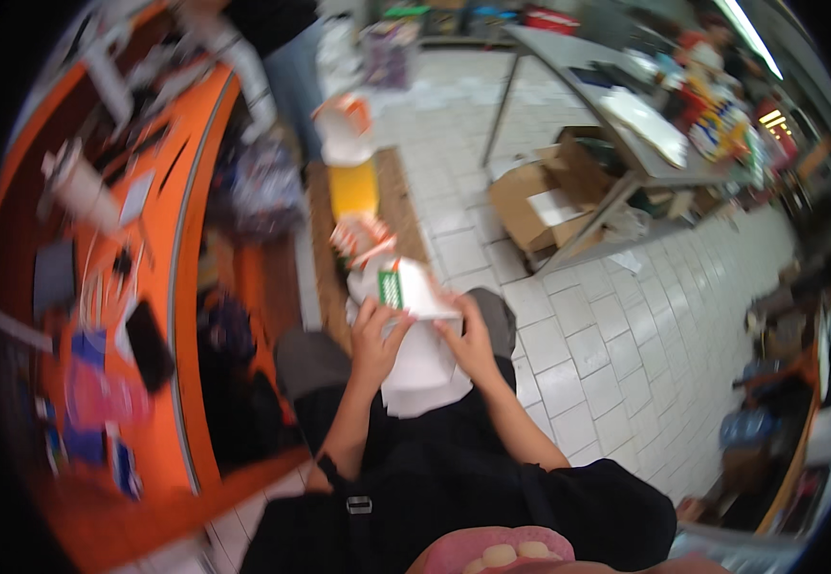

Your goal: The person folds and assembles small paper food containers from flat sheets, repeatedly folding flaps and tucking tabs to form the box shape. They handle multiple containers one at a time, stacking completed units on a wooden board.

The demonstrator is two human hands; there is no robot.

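Over my lap, I hold a white paper carton with a green printed patch and some orange on its far part. My left hand grips its left edge, the thumb pointing inward. On the opposite edge, my right hand pinches it between thumb and fingers. White flaps hang below the hands; whether they belong to the same carton I cannot tell. Just beyond, orange-and-white cartons lie on a brown bench. Farther along it are a yellow piece and another white-and-orange carton.
An orange desk on my left bears a dark phone, a tumbler and cables. A person in jeans stands beyond it. Right of the bench are an open cardboard box and a metal table. Motion blurs much.
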